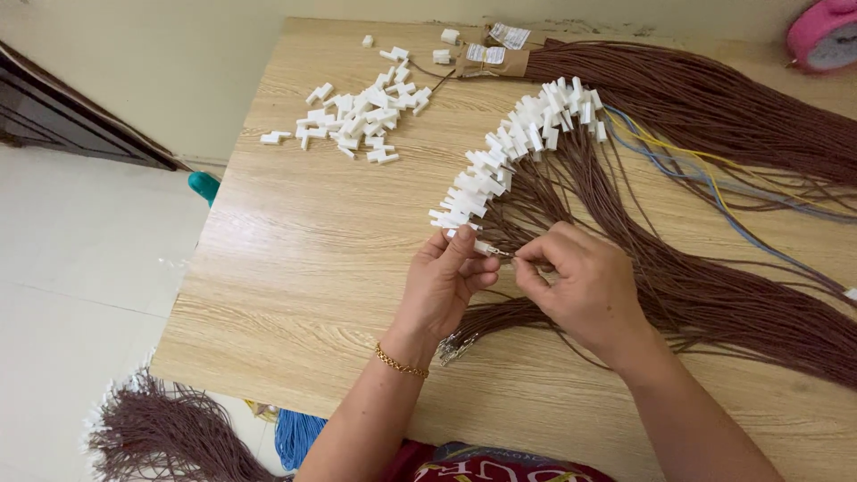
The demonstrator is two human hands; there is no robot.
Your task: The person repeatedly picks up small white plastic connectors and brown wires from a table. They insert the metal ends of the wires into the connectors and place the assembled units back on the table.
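Observation:
My left hand (pixel 449 284) pinches a small white plastic connector (pixel 486 248) between thumb and fingers. My right hand (pixel 585 286) grips the end of a brown wire (pixel 509 256) right at that connector. Just above the hands a curved row of brown wires fitted with white connectors (pixel 509 147) lies fanned across the wooden table (pixel 312 259). A pile of loose white connectors (pixel 366 112) lies at the far left of the table. Brown wires with bare metal terminals (pixel 457 346) run under my hands.
A thick bundle of brown wires (pixel 714 98) with a paper label band lies along the far right, with blue and yellow wires (pixel 687 170) beside it. A pink round object (pixel 823 34) sits at the top right corner. Another brown wire bundle (pixel 170 437) lies on the floor, lower left.

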